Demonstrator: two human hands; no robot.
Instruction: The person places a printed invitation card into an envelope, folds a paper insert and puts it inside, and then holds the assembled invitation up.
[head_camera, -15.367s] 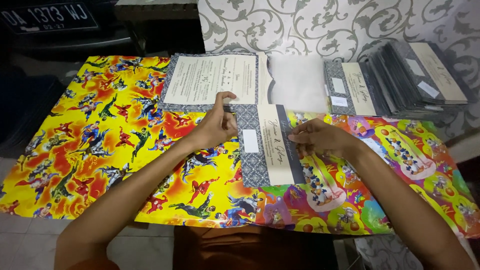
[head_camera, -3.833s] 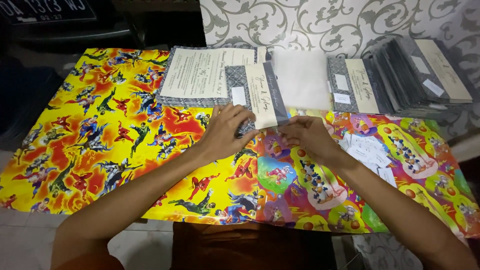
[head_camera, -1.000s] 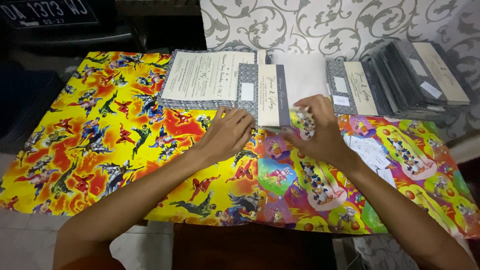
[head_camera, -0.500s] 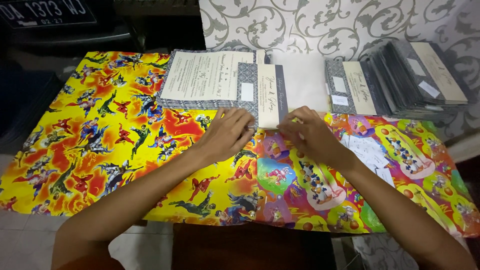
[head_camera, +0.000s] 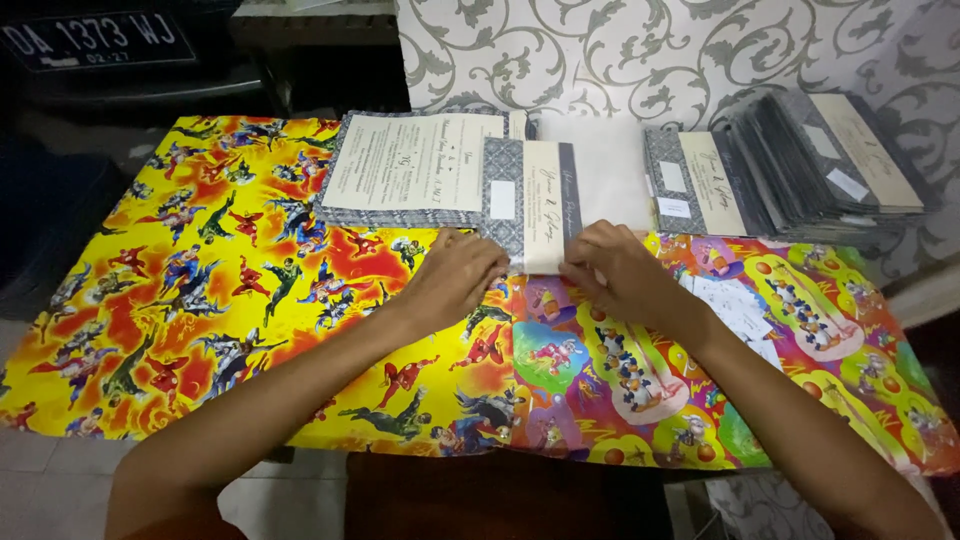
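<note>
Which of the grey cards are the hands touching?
The folded grey-and-cream card in the middle, with both hands at its bottom edge. The other grey cards lie stacked untouched at right.

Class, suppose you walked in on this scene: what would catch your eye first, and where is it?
First, the bright yellow cartoon-print sheet covering the table's left half. Next, the left hand and right hand meeting at the near end of a grey-and-cream folded card. At far right, a fanned stack of similar cards.

L hand & R hand palms down, close together, fingers curled, forearms angled inward.
</note>
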